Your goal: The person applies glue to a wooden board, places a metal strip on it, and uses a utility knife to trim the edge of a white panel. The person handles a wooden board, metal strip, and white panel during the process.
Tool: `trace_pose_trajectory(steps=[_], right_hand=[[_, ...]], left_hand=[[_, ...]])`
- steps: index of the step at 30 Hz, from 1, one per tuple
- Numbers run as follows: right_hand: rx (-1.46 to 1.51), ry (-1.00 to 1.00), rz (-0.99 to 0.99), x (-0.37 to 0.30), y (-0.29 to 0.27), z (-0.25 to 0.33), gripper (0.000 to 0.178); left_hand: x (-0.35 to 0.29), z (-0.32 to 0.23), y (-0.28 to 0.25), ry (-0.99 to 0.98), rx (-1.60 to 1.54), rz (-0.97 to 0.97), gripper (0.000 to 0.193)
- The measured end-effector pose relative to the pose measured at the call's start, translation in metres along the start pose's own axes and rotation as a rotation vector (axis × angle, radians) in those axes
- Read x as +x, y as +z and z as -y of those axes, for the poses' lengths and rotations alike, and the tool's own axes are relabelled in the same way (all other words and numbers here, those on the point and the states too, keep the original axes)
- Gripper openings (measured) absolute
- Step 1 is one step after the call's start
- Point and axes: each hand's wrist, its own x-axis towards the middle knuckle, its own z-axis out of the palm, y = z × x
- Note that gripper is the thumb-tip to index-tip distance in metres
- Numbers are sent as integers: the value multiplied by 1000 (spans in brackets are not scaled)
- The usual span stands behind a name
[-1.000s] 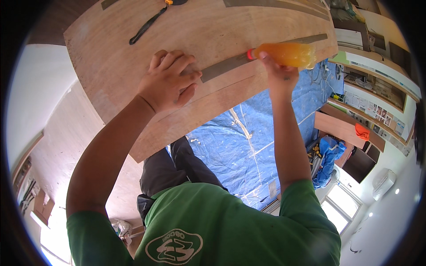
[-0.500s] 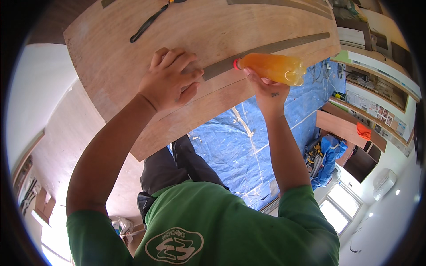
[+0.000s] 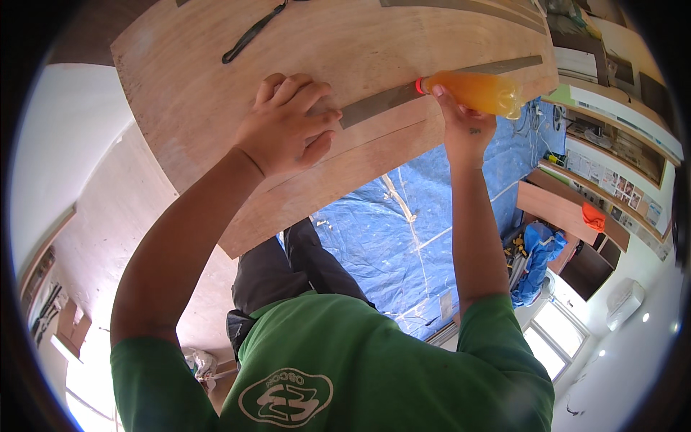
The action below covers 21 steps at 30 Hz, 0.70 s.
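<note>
The right hand (image 3: 464,129), in the upper right of the frame, is clenched around the neck of a clear plastic bottle filled with orange liquid (image 3: 475,91); the fingers wrap it just behind its red cap (image 3: 419,86), and the bottle lies nearly level, its body running off to the right and its capped tip touching or just above the wood. That tip meets a long, narrow grey strip (image 3: 381,105) that runs slantwise across a large, pale plywood panel with a rounded edge (image 3: 187,93), which fills the top of the frame. The left hand (image 3: 288,126), at upper centre, grasps nothing: it lies palm down with fingers spread and slightly curled, pressing on the panel, its fingertips at the left end of the grey strip. A second plywood sheet (image 3: 324,187) shows below the first along the panel's lower edge. Near the top of the frame, left of centre, a thin black cord-like object (image 3: 252,34) rests on the wood; what it is cannot be told. Both bare forearms rise from the lower edge, out of the short sleeves of a green T-shirt with a white emblem (image 3: 288,396), and dark trousers (image 3: 288,266) show at the centre. Beyond them, at centre right, a crumpled blue plastic tarpaulin (image 3: 403,223) is spread out, with a blue bag (image 3: 536,252) and wooden shelving (image 3: 597,216) towards the right edge.
</note>
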Motion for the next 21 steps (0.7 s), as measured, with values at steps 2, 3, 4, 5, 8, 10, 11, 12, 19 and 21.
trace_pose_trajectory(steps=[2,3,4,5,8,10,11,12,19,21], right_hand=[[-71,35,27,-4,4,5,24],[-31,-46,64,-13,10,9,24],[12,-128,104,-26,19,14,24],[54,-211,143,-33,24,18,24],[97,-65,116,-34,28,26,27],[44,-18,114,-27,24,20,30],[62,-14,107,-31,26,18,30],[79,-10,104,-36,29,19,30],[0,43,69,-39,38,31,31],[74,-20,52,-44,42,27,30]], left_hand=[[-1,0,0,-5,-3,-3,21],[0,0,0,-6,-7,-4,21],[0,0,0,-5,-6,-6,21],[0,1,0,-4,-4,-9,21],[-2,1,-1,-10,0,-19,20],[-2,2,-2,-13,0,-20,22],[-2,2,-1,-14,0,-16,24],[-3,2,-1,-18,1,-13,26],[-2,6,0,-207,21,-57,45],[-2,6,0,-221,23,-62,46]])
